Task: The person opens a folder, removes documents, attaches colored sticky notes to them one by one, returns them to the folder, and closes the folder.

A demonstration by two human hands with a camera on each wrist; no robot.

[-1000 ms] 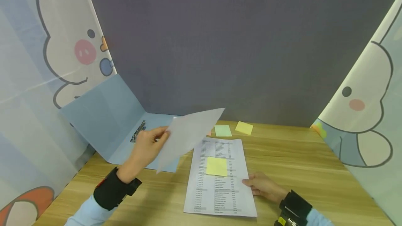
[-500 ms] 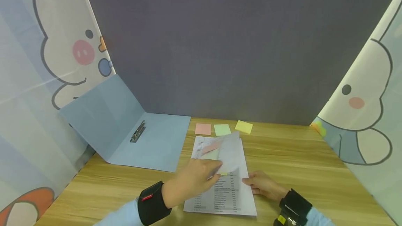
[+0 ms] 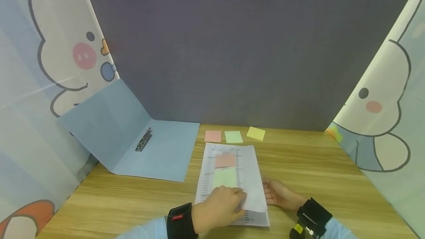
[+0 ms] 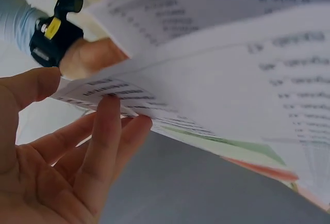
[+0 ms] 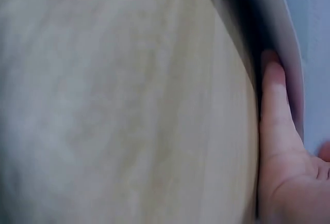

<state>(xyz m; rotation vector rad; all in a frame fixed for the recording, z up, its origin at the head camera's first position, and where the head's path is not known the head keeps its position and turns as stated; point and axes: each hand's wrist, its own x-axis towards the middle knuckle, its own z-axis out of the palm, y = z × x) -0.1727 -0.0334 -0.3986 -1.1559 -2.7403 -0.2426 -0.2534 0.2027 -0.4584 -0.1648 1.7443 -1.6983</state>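
In the head view my left hand [image 3: 219, 206] pinches the lower part of a printed sheet of paper [image 3: 250, 176], its thumb and fingers on either side in the left wrist view. A pink sticky note [image 3: 225, 160] and a green sticky note [image 3: 224, 176] show on this sheet. Under it lies a second printed sheet [image 3: 255, 218], its lower edge peeking out; its yellow note is covered. At the right edge of the papers my right hand [image 3: 283, 195] holds on, one finger [image 5: 274, 97] lying straight beneath the lifted paper in the right wrist view.
An open blue folder [image 3: 167, 143] with a metal clip [image 3: 144, 140] stands at the left, its cover tilted up. Pink [image 3: 213, 136], green [image 3: 233, 137] and yellow [image 3: 255, 133] sticky notes lie along the back of the wooden table [image 3: 315, 165], before a dark partition [image 3: 216, 54].
My left hand has carried its sheet from over the folder rightward and down onto the other sheet, hiding the yellow note there. The right hand stays at the papers' right edge.
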